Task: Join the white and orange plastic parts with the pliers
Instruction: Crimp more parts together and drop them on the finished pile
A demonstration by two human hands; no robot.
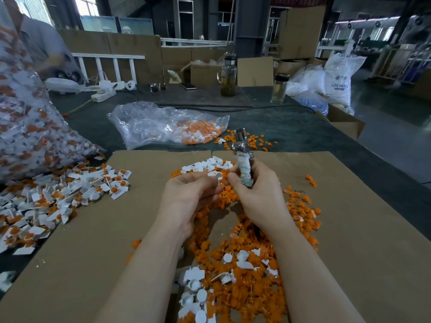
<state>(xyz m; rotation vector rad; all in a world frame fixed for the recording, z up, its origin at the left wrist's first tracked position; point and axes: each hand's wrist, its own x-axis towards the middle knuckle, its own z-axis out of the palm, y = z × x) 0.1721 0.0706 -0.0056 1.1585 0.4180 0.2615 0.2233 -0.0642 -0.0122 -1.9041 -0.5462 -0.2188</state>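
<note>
Head view shows the left hand (186, 197) pinching a small white plastic part (218, 176) beside the right hand (254, 190), clenched around taped metal pliers (242, 157) pointing toward twelve o'clock above loose orange plastic pieces (247, 283), each seemingly light, rigid, best pinched by edges.

A dim factory hall: daylit windows (86, 5) at eleven o'clock, a dark steel pillar (250, 22) at twelve, stacked cardboard boxes (300, 31) at one, grey floor (391, 127) at three.
</note>
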